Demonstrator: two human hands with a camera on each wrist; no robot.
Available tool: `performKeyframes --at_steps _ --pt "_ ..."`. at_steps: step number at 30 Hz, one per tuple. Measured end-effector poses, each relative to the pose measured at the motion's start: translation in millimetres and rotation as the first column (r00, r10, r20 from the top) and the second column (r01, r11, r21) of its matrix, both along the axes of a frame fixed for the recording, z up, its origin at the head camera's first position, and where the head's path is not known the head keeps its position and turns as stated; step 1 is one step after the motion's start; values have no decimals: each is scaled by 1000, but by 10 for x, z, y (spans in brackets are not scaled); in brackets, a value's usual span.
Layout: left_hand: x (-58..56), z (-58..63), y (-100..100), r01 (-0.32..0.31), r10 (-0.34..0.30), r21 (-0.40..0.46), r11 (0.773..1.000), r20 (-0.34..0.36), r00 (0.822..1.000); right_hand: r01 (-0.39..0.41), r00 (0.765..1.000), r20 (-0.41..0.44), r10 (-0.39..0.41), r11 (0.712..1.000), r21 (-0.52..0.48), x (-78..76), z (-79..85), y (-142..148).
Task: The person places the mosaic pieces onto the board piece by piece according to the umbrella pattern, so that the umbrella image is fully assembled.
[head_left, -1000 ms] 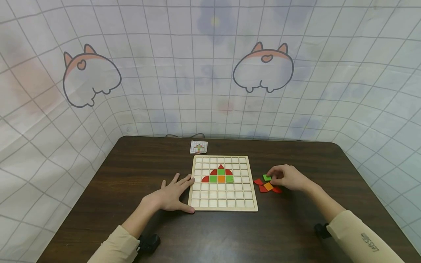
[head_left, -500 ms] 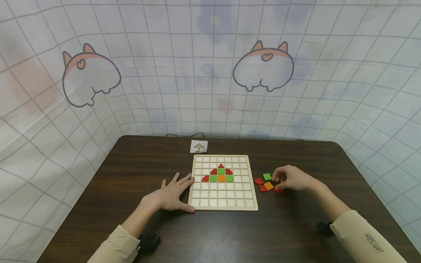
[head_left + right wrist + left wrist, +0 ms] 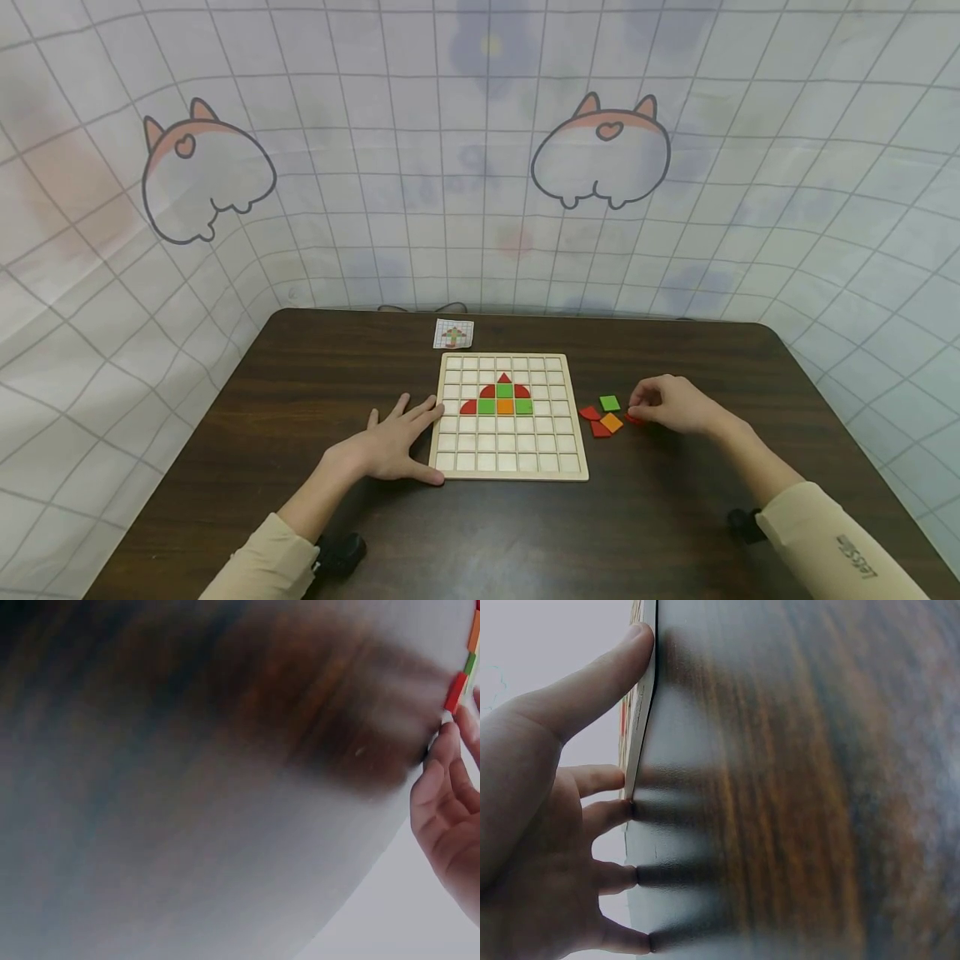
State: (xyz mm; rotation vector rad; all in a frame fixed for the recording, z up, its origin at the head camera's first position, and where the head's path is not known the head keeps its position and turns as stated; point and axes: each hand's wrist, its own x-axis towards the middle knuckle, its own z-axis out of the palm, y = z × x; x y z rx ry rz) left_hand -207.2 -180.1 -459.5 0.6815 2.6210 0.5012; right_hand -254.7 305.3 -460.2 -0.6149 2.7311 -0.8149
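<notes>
A wooden grid board (image 3: 510, 477) lies on the table, with red, green and orange tiles (image 3: 505, 406) set in its upper middle cells. Fingers spread, my left hand (image 3: 386, 448) rests at its left edge. In the left wrist view the thumb (image 3: 634, 645) touches the board's side and the other fingertips reach down to the tabletop. To the right of the board, my right hand (image 3: 670, 405) pinches a red tile (image 3: 634, 419), mostly covered by the fingers. That red tile (image 3: 455, 691) shows at the fingertips in the right wrist view.
Beside the right hand lie a green square tile (image 3: 610, 403), an orange square tile (image 3: 612, 423) and two red tiles (image 3: 600, 429). A small printed pattern card (image 3: 453, 334) sits behind the board. Cloth with a grid print (image 3: 480, 208) hangs behind the dark table (image 3: 337, 350).
My right hand has left the green tile, shifted right and taken hold of the red tile, which has moved slightly away from me. The left hand stays in place.
</notes>
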Motion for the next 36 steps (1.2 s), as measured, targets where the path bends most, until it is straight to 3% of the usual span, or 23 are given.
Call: performKeyframes --at_steps 6,15,23,36 --pt "-1 8 3 2 -2 -1 1000 1 1000 -4 1000 27 4 1000 6 -2 12 14" --pt "0 16 6 2 -2 -3 1000 0 1000 3 1000 -30 -2 1000 16 6 20 12" --pt "-3 15 9 -4 4 -17 1000 2 1000 72 997 -18 -72 996 45 13 12 37" --pt "-2 27 21 -8 8 -16 1000 7 1000 30 999 -17 -30 999 22 -17 -9 9"
